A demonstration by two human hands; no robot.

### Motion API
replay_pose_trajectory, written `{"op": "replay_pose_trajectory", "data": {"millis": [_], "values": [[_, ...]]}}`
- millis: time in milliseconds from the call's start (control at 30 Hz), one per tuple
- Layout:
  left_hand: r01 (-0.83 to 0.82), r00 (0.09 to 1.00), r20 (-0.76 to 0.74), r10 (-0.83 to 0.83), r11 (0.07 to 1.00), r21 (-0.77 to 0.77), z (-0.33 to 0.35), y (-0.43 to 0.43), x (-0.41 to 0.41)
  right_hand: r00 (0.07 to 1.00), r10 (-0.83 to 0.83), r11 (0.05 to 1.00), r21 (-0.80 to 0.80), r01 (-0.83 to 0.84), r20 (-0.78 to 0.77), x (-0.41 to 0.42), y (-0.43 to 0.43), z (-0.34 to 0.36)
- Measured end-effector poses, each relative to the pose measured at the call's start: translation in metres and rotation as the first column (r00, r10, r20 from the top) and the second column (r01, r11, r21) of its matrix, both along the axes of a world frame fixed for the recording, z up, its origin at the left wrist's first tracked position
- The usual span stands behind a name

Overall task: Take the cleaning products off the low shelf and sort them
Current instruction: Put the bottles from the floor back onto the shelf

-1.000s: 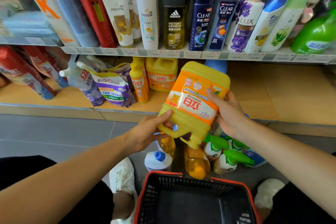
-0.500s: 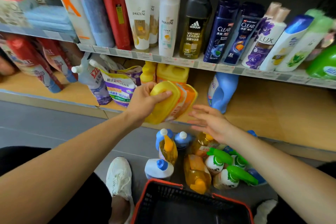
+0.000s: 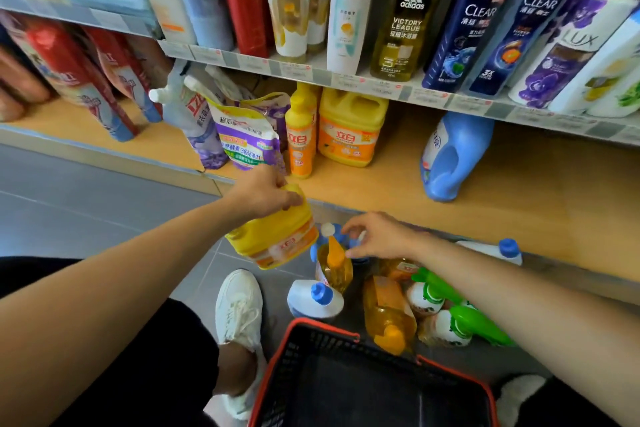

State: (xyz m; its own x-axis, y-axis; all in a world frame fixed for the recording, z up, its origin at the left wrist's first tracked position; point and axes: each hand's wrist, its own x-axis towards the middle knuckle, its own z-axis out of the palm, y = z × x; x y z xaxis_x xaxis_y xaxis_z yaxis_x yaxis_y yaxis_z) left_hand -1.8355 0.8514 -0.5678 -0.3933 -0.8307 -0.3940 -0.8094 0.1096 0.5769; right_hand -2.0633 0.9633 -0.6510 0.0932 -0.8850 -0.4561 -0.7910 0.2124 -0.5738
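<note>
Yellow plastic fills the centre of the head view: a yellow jug (image 3: 273, 236) with an orange label hangs tilted from the left hand (image 3: 265, 194), which is closed over its top, just clear of the low shelf (image 3: 519, 191) and above the grey floor (image 3: 104, 201). The right hand (image 3: 379, 236) is loosely open, fingers spread over the caps of the bottles already grouped on the floor, touching or nearly touching an amber bottle (image 3: 334, 262); I cannot tell which. To set the jug down well, I judge it should be brought upright first, lowered onto bare floor beside the like-coloured amber bottles, and the right hand should steady or nudge the neighbours so nothing topples. Near that group stand white bottles with blue caps (image 3: 317, 300) and green spray bottles (image 3: 450, 315), and a red-rimmed black basket (image 3: 346, 333) sits closest to the camera. On the low shelf remain a second yellow jug (image 3: 349, 132), a slim yellow bottle (image 3: 300, 135), a purple refill pouch (image 3: 247, 142) and a blue bottle (image 3: 450, 159). Readable on the upper shelf: PANTENE, adidas VICTORY LEAGUE, CLEAR, LUX; the Chinese labels are too small to give surely.
</note>
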Motion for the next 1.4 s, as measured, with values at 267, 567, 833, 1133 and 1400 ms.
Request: {"op": "replay_pose_trajectory", "data": {"millis": [267,567,833,1133,1400], "values": [[0.067,0.992,0.088,-0.09,0.97,0.234,-0.082,0.004,0.013,0.998,0.018,0.998,0.066,-0.014,-0.063,0.032,-0.022,-0.033],[0.134,0.984,0.091,-0.154,0.972,0.193,-0.126,-0.005,0.0,0.989,-0.028,0.999,-0.035,0.023,-0.146,0.029,-0.009,-0.037],[0.281,0.949,0.202,-0.243,0.941,-0.188,-0.124,0.01,0.001,0.986,0.009,0.995,-0.1,-0.026,-0.167,0.01,-0.001,0.011],[0.478,0.875,0.006,-0.485,0.862,-0.168,-0.102,0.046,-0.028,0.972,-0.116,0.921,-0.388,0.029,-0.203,-0.04,0.003,0.136],[0.612,0.79,0.009,-0.613,0.789,-0.044,-0.1,0.057,-0.066,0.921,-0.298,0.787,-0.611,0.088,-0.251,-0.071,-0.012,0.172]]}}
